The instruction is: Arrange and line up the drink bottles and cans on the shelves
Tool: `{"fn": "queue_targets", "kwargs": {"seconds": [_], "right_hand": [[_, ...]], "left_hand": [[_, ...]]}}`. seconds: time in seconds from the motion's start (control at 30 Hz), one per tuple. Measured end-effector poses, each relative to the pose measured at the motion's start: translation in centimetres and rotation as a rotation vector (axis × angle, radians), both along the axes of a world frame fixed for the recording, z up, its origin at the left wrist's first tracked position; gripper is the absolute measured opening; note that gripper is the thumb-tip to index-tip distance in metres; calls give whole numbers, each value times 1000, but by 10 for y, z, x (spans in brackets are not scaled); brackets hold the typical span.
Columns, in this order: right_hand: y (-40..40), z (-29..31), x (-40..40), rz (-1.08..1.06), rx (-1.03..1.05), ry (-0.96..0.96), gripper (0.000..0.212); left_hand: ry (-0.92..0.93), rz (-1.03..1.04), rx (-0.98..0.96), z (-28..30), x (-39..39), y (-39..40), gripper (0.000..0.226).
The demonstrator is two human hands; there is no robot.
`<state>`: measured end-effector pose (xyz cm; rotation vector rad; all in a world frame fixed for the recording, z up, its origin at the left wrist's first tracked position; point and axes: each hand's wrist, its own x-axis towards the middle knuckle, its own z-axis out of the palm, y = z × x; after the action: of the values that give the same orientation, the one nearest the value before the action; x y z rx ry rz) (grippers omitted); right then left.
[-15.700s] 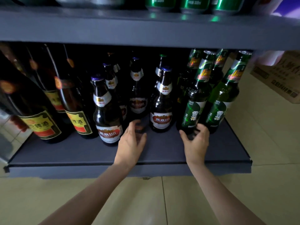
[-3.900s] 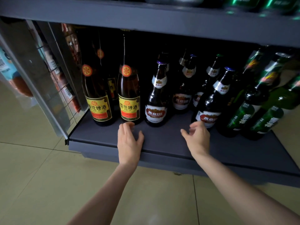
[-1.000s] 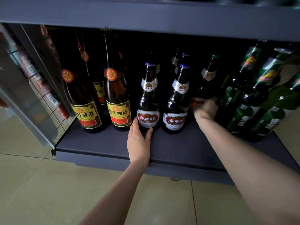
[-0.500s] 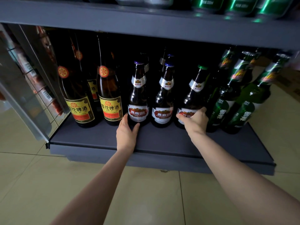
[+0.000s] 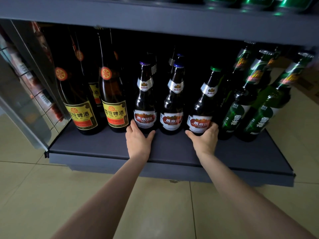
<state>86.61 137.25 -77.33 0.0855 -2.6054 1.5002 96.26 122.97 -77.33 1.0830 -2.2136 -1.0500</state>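
A dark U8 bottle with a green cap [image 5: 201, 107] is gripped low on its body by the right hand [image 5: 204, 140], the thumb curled round the left of the label's base and the fingers wrapped round the right. It stands on the bottom shelf [image 5: 172, 152], third from the left in a front row of 3 like-labelled bottles, and is seen leaning slightly right at the neck. Just to its left the middle U8 bottle [image 5: 172, 104] is set, with a blue cap, and left of that the first U8 bottle [image 5: 145, 99], whose foot is touched by the left hand [image 5: 139, 142]. That hand is laid flat on the shelf, fingers straight and spread in a V about the bottle's base, with nothing pinched. Further caps are made out behind this row in the dark, but their number cannot be told.

To the left, 2 tall brown bottles with yellow labels [image 5: 114, 100] are stood at the front, with at least 1 more behind. To the right, green bottles [image 5: 262, 107] are grouped in 2 files. Green cans [image 5: 255, 2] are partly seen on the upper shelf [image 5: 155, 16]. A wire-grid side panel [image 5: 34, 94] closes the left end, and a tiled floor [image 5: 51, 195] lies nearest.
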Motion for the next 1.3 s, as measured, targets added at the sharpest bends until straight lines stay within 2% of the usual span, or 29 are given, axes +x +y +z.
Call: {"fn": "queue_targets", "kwargs": {"seconds": [0.27,0.6,0.73,0.83,0.93,1.07,1.13,1.23,1.3], "right_hand": [[3,-4,-2,-3,21,44,74],[3,5,-1,30,85,-2,69],[9,14,14,7,93,-5,59],[8,11,50,119,96,101,50],[-16,19,70,296,89,138,46],[-77,35,90,547,99,153,44],[-109,35,101,647,150,126,54],[-145,33,112,643,245,15,78],[-161,31,114,561,259,-37,84]], "left_hand": [[-34,119,5,3,-13,3,77],[8,105,0,3,-10,4,72],[73,69,-33,-1,7,-2,58],[140,109,-77,-5,23,-12,43],[201,183,-97,-3,41,-28,38],[231,362,-56,4,74,-71,47],[253,399,-2,8,86,-94,59],[205,305,61,9,93,-120,83],[205,189,83,7,94,-132,88]]}}
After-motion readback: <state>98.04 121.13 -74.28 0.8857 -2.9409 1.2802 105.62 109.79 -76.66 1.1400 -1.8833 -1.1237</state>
